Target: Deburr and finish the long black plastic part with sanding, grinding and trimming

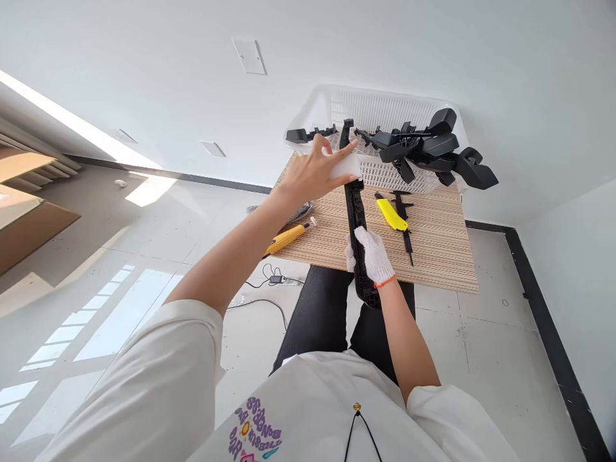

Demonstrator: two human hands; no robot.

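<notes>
A long black plastic part (357, 212) stretches from the basket's near side down toward my lap. My right hand (373, 255), in a white knitted glove with an orange cuff, is wrapped round its lower half. Bare and ungloved, my left hand (320, 170) holds a white block (345, 165) between its fingers, against the upper part of the black piece. To the right on the wooden board (437, 237) lie a yellow cutter (392, 214) and a black caliper (404, 224). A yellow rotary tool (287, 239) rests at the board's left edge.
Behind the board stands a white plastic basket (385, 99) with several black parts (433, 144) heaped at its right, some jutting over the rim. A grey cloth (301, 213) lies left, partly behind my forearm. Cables and an adapter (277, 280) are on the floor; cardboard boxes (33, 224) stand far left.
</notes>
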